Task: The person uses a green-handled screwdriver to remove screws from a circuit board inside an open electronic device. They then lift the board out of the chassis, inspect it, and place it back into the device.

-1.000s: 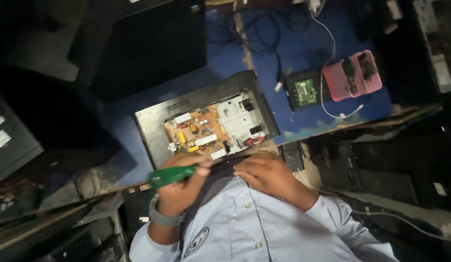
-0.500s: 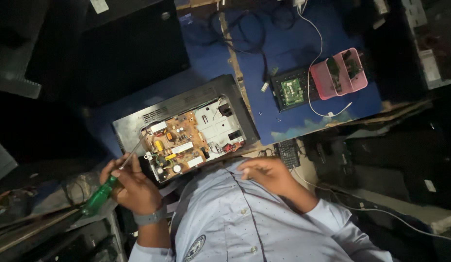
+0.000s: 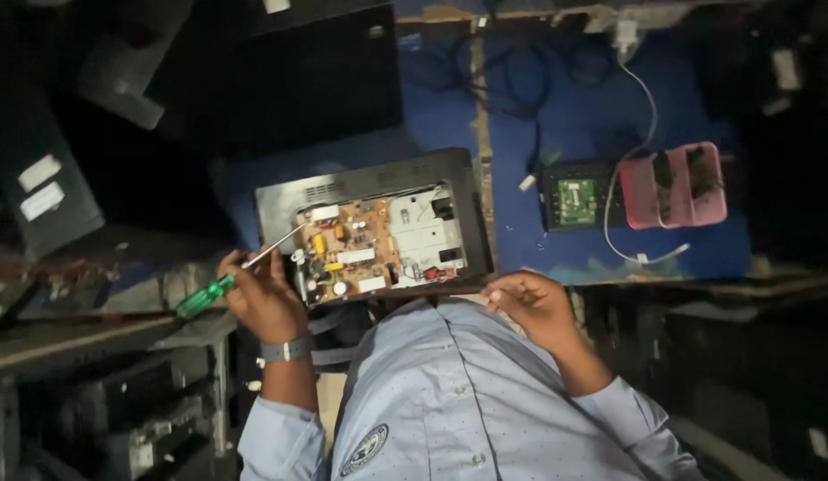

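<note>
Two hands in view, head cam looking down. Left hand (image 3: 264, 298) clenched round a green-handled screwdriver (image 3: 220, 287), grip on the handle end nearest the shaft, green end sticking out lower-left. Metal shaft angled up-right, tip at the left edge of the brown circuit board (image 3: 347, 254) (exact contact point too small to tell). Board sat inside an open black casing (image 3: 365, 183) on the blue work surface (image 3: 570, 120), just in front of the torso.

Handling, as a judgement: screwdriver light and stiff, plastic handle prob. a bit slick, best held at the handle as here. Board looked fragile w/ raised components, so better held by casing edges than by the parts.

Right hand (image 3: 537, 307) just beside the casing's lower-right corner, fingers (image 3: 505, 294) loosely curled, half open, holding nothing; touching the casing or not, can't tell.

Small green board (image 3: 576, 200) and pink tray (image 3: 677, 185) well apart, upper right.
</note>
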